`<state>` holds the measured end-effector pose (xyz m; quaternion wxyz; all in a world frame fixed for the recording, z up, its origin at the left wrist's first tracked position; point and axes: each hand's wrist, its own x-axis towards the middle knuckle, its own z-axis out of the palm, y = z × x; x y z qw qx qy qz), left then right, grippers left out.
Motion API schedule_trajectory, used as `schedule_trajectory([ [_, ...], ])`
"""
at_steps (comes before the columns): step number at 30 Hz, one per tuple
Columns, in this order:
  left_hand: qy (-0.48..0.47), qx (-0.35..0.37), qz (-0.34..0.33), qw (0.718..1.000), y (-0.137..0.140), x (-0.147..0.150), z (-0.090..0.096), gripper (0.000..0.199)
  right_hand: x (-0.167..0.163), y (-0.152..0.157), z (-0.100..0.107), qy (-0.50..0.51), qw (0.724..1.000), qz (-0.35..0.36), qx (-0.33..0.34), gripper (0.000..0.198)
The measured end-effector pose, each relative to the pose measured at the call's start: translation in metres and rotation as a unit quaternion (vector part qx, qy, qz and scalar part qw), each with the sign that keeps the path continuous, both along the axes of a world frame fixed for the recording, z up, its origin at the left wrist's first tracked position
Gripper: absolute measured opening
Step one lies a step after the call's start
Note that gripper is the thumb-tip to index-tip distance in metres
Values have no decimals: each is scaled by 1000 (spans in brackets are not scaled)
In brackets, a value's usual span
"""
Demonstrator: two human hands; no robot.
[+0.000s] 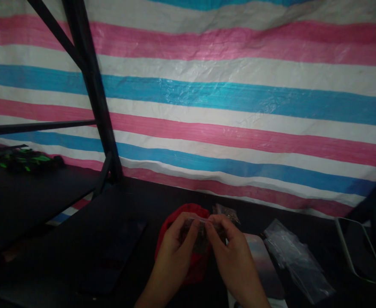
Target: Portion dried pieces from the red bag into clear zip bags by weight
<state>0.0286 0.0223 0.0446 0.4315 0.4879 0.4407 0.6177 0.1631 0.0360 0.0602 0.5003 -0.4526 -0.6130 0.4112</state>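
Between my two hands is a small clear plastic bag point(202, 240), with dark small contents that are too dim to name. My left hand point(175, 246) pinches its top edge on the left side, thumb against fingers. On the right side of that same edge, my right hand point(231, 248) pinches with thumb and fingertips. Below and behind the hands lies a red bag point(196, 273), partly hidden by them. Just beyond my right hand is another small clear bag point(229, 213) holding brownish bits.
Right of my hands lie a flat, shiny rectangular thing point(263, 265), several clear plastic bags point(298, 261) and a phone point(362, 252). A dark flat slab point(117, 256) is at left. A black post point(93, 90) stands before striped sheeting point(223, 132); a green-black toy car point(30, 161) sits far left.
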Motion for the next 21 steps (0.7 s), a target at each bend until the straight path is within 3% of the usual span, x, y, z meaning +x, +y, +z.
schedule_trajectory([
  [11, -24, 6, 8, 1000, 0, -2, -1, 25, 1, 2, 1, -47, 995, -44, 75, 18],
  [21, 15, 17, -1, 1000, 0, 0, -2, 20, 9, 0, -1, -57, 997, 4, 58, 19],
])
